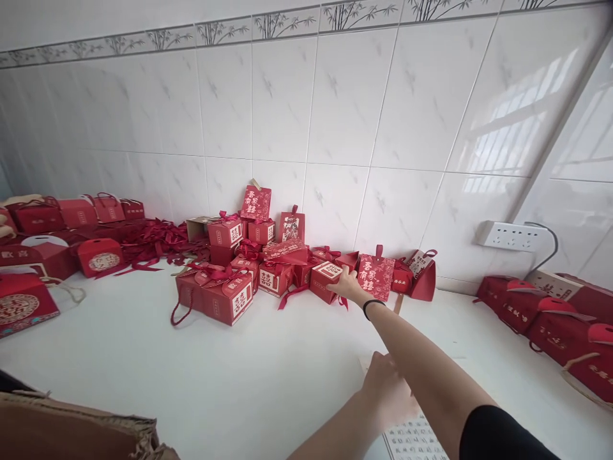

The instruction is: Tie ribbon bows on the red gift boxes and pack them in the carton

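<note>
Reaching out, our right grip (352, 283) touches a red box (320, 282); whether it or our left grip (385, 386) pinches, we cannot tell. Lifting would need firmness.

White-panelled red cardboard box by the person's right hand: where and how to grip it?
Probably by the near end of the white-panelled red cardboard box, coming from the near side and slightly above. Its flat faces and straight edges give a firm hold there; that end faces the white tabletop, whereas other red cardboard boxes crowd it behind and on the left.
</note>
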`<state>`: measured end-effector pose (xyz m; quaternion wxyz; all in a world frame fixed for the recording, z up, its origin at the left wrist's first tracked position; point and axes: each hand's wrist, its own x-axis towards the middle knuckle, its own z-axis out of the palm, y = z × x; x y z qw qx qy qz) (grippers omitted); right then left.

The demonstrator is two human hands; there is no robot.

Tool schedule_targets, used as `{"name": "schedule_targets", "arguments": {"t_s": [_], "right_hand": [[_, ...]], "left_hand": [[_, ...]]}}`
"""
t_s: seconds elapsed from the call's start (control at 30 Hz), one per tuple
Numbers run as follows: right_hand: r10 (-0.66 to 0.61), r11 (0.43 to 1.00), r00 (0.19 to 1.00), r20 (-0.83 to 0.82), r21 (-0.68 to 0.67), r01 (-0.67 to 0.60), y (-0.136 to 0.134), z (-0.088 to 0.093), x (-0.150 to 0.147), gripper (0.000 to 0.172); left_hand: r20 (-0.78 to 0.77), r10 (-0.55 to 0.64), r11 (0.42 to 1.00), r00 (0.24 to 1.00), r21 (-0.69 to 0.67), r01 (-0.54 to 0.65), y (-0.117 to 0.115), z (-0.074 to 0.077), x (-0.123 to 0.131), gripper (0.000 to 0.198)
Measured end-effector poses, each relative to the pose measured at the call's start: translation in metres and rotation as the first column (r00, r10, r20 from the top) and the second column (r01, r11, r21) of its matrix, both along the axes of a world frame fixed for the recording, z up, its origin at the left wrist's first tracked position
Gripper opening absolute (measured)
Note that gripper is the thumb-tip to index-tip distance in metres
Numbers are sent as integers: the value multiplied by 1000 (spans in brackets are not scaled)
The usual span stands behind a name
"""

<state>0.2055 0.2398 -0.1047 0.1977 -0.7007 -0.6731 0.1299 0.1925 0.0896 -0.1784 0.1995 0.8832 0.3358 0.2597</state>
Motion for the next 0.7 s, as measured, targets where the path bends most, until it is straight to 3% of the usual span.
{"name": "schedule_targets", "arguments": {"t_s": [0.1, 0.23, 0.43, 0.53, 0.6, 0.7], "right_hand": [[45, 999, 999, -7, 30, -44, -6, 4, 6, 75], [121, 988, 991, 52, 94, -126, -27, 19, 18, 70], [136, 960, 971, 198, 217, -179, -78, 59, 61, 72], [122, 937, 948, 295, 282, -208, -109, 74, 90, 76], [82, 908, 921, 381, 352, -226, -129, 75, 107, 75], [24, 854, 885, 465, 451, -260, -155, 62, 123, 72]], "left_hand": [[-31, 20, 999, 999, -33, -21, -2, 5, -3, 4], [-1, 71, 995, 997, -76, -71, -3, 12, -8, 14], [125, 112, 987, 986, -129, -96, -3, 13, -9, 19], [223, 198, 965, 955, -215, -150, 2, 11, -10, 15], [296, 295, 933, 909, -296, -206, 8, 10, -11, 17], [390, 448, 860, 804, -433, -269, 16, 12, -13, 26]]}}
